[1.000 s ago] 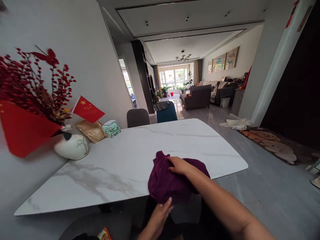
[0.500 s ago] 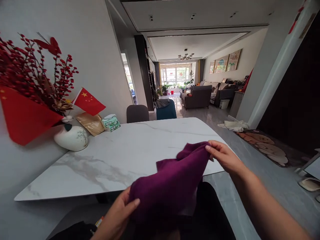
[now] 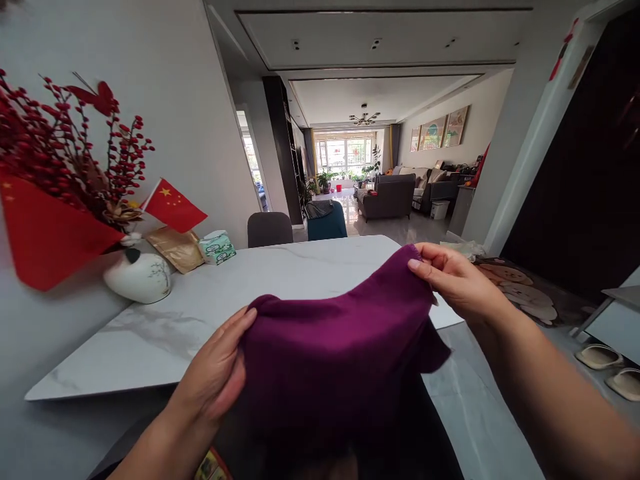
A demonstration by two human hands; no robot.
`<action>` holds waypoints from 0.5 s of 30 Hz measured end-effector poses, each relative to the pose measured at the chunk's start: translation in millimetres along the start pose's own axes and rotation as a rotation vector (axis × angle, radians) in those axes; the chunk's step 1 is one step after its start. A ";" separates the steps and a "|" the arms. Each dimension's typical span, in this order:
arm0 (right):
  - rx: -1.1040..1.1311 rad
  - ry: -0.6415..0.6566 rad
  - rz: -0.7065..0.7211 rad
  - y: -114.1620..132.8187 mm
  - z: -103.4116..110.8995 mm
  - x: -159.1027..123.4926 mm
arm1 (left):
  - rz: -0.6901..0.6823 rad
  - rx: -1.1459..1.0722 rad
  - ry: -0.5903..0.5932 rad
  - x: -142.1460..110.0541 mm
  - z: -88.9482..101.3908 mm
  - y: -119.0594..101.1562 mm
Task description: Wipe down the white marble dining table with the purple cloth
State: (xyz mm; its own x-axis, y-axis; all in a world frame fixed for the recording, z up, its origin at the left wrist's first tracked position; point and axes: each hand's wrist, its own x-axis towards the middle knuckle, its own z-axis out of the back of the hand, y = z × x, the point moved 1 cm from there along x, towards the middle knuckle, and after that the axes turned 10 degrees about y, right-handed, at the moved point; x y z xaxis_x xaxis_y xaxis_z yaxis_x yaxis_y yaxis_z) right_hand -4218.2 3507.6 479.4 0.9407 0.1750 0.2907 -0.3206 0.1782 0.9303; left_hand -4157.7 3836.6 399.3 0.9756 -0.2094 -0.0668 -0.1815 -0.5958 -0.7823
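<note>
A purple cloth [image 3: 330, 347] hangs between my two hands, its upper edge sagging in the middle. My left hand [image 3: 220, 363] pinches the cloth's upper left corner, fingers closed over the edge. At the upper right corner, my right hand [image 3: 447, 277] grips the fabric between thumb and fingers, held higher than the left. A loose flap of the cloth dangles below the right hand. The lower part falls toward my lap and is lost in shadow. Behind it lies the white marbled table [image 3: 150, 340], partly covered from view by the cloth.
On the table's left stand a white vase [image 3: 140, 277] with red berry branches, a small red flag [image 3: 175, 205], a brown paper bag [image 3: 176, 249] and a green tissue box [image 3: 217, 248]. Two chairs [image 3: 270, 230] are at the far side. Slippers [image 3: 599, 357] lie on the floor at right.
Both hands have risen, lifting the cloth and spreading it wider. The bunched folds near the right hand have opened out. The view has shifted slightly to the right.
</note>
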 end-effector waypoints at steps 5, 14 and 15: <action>-0.185 0.175 -0.125 0.3 22.5 12.7 | -0.268 -0.049 0.151 24.7 0.2 -22.2; -0.426 0.464 -0.177 14.0 48.3 27.8 | -0.514 0.152 0.175 31.5 -2.9 -59.5; -0.489 0.495 -0.157 19.4 49.0 28.1 | -0.537 0.181 0.165 32.0 -3.1 -62.2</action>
State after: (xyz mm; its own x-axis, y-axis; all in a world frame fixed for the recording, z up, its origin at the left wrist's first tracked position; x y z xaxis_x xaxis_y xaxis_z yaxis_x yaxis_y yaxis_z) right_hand -4192.6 3468.4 516.6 0.8560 0.5104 -0.0819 -0.3079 0.6307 0.7123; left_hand -4115.6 3864.5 447.7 0.8901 -0.0417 0.4539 0.3707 -0.5132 -0.7741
